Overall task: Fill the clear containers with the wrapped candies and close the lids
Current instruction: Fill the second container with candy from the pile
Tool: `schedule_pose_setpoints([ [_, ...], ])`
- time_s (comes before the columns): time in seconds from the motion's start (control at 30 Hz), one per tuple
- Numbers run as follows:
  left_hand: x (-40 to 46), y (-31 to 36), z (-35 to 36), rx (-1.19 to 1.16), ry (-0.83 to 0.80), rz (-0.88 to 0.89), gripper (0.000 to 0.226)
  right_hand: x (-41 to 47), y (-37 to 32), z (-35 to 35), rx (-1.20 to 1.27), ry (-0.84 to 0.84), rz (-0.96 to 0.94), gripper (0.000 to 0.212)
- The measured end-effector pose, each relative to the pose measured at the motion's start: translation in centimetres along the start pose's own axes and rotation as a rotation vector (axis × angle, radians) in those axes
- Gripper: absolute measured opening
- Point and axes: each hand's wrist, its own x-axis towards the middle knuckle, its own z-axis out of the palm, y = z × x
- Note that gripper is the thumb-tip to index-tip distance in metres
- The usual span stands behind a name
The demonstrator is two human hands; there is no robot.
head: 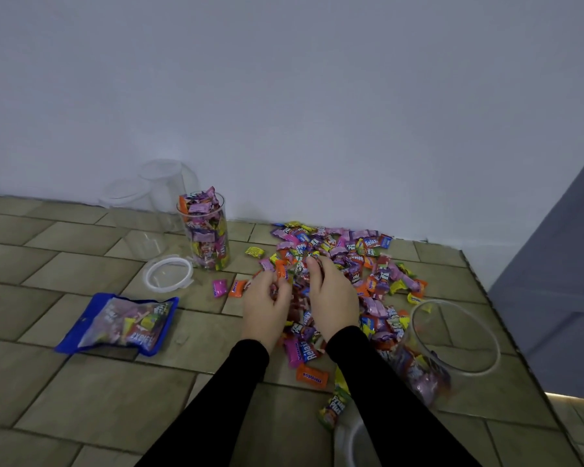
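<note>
A heap of wrapped candies (pixel 361 261) in purple, orange, yellow and red lies on the tiled surface by the wall. My left hand (pixel 265 306) and my right hand (pixel 331 298) rest side by side on the heap's near left part, fingers curled around candies. A clear container (pixel 205 230) left of the heap stands upright, filled to the brim, with no lid on. Its white-rimmed lid (pixel 168 274) lies flat in front of it. Another clear container (pixel 447 345) at the near right is open, with a few candies at its bottom.
Two empty clear containers (pixel 139 214) (pixel 169 183) stand at the back left against the wall. A blue candy bag (pixel 122 323) lies at the near left. Another lid (pixel 351 443) shows partly under my right sleeve. The surface ends at the right edge (pixel 506 318).
</note>
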Motion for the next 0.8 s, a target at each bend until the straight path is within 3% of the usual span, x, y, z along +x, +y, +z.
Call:
schedule_pose_setpoints([
  [0.4, 2.5, 5.8, -0.5, -0.179, 0.094, -0.047, 0.038, 1.5, -4.4, -5.7, 0.075, 0.065, -0.071, 0.037],
  [0.8, 1.0, 13.9, 1.2, -0.479, -0.018, 0.04, 0.033, 1.9, -3.3, -14.1, 0.353, 0.238, -0.081, 0.033],
])
